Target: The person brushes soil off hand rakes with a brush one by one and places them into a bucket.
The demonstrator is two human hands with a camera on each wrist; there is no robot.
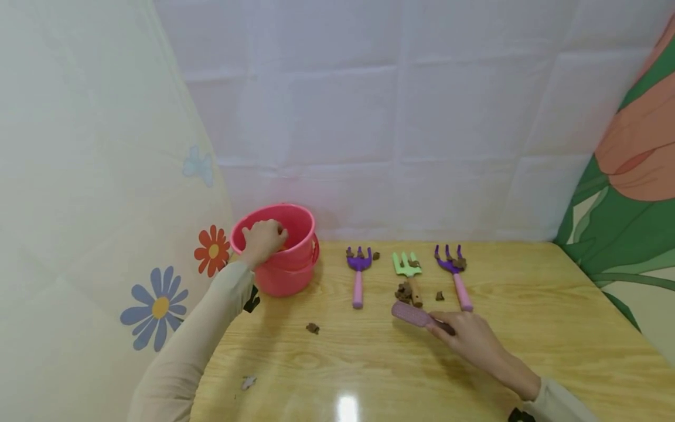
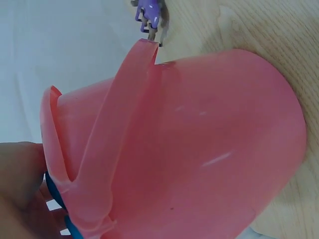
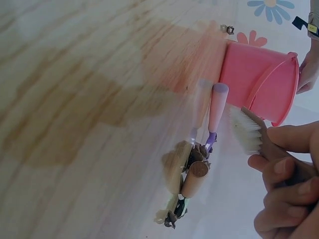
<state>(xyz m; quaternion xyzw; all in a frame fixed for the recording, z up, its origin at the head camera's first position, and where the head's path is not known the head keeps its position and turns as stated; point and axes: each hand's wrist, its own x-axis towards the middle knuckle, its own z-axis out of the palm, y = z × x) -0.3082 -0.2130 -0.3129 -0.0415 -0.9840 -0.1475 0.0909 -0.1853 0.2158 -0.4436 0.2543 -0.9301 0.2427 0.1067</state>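
Observation:
My left hand (image 1: 262,239) reaches over the rim of a pink bucket (image 1: 285,278), its fingertips hidden inside. In the left wrist view, dark blue pieces (image 2: 55,190) show between the fingers and the rim; I cannot tell what they are or whether they are held. My right hand (image 1: 469,337) grips a brush (image 1: 412,315) by its brown handle. White bristles (image 3: 245,132) show in the right wrist view. The brush is above the table, near a green hand fork (image 1: 407,269) with a wooden handle and a brown clump (image 1: 404,292) beside it.
Two purple hand forks with pink handles, left (image 1: 358,275) and right (image 1: 454,275), lie on either side of the green one, brown crumbs on their tines. More brown bits (image 1: 313,328) and a pale scrap (image 1: 248,382) lie on the wooden table (image 1: 295,375). A white cloth wall (image 1: 337,117) stands behind.

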